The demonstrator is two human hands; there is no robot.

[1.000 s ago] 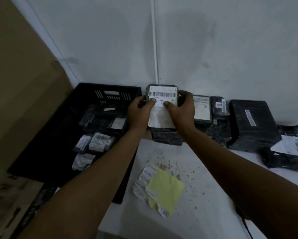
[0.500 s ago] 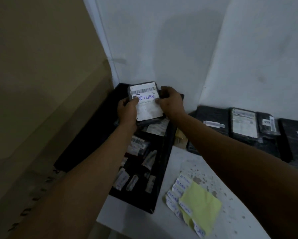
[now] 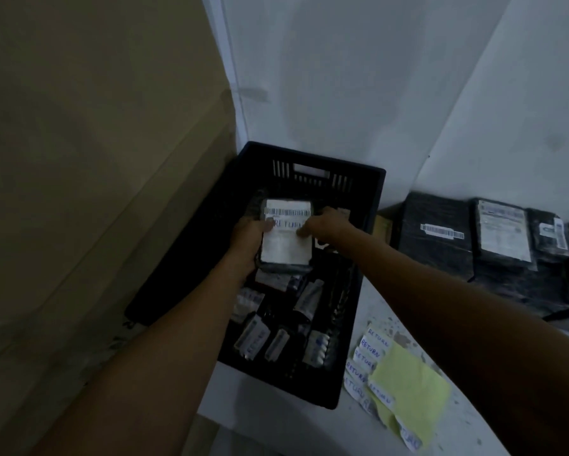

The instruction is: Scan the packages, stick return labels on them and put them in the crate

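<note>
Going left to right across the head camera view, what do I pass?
Brown cardboard panel → black crate with the held package over it → sheet of return labels → row of black packages on the table.

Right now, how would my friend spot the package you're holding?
Find the black crate in the corner. Above it, the left hand and right hand hold one package. Unlike those lying below, it faces up, showing a blue handwritten RETURN label.
</note>
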